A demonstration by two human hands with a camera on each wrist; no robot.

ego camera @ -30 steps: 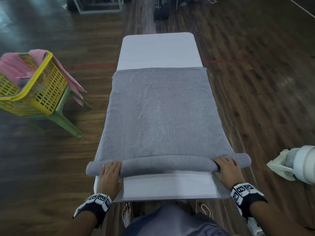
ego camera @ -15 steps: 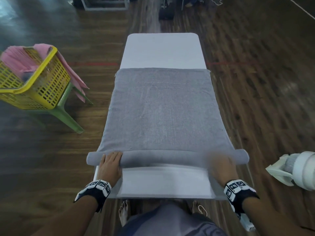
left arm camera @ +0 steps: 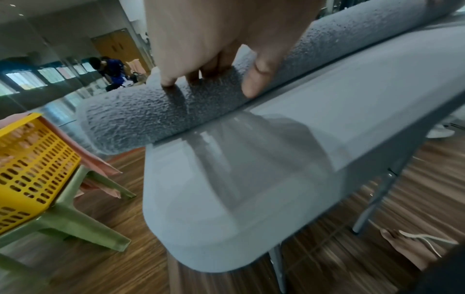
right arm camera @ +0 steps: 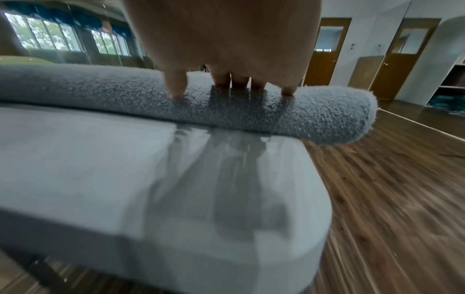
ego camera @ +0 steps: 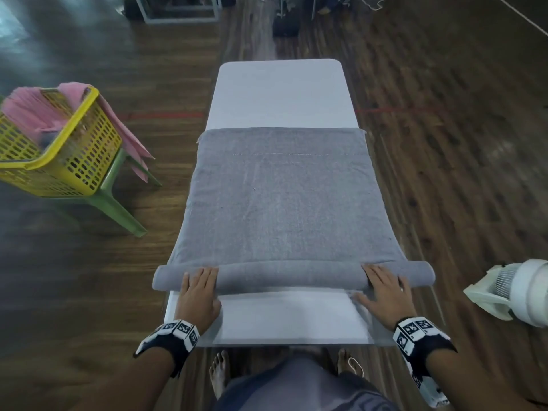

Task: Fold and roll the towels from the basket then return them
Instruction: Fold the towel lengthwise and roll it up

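Since the earlier frames the rolled edge of the grey towel (ego camera: pixel 281 200) has crept a little further up the white table (ego camera: pixel 281 90), with the right hand (ego camera: pixel 385 295), blurred half a second ago, now sharp and flat on it. Both the left hand (ego camera: pixel 199 295) and the right press the roll with straight, spread fingers, clamped on nothing. The towel lies flat along the middle of the frame, its near end a thin roll overhanging both table edges; the yellow basket (ego camera: pixel 74 143) sits at the upper left.
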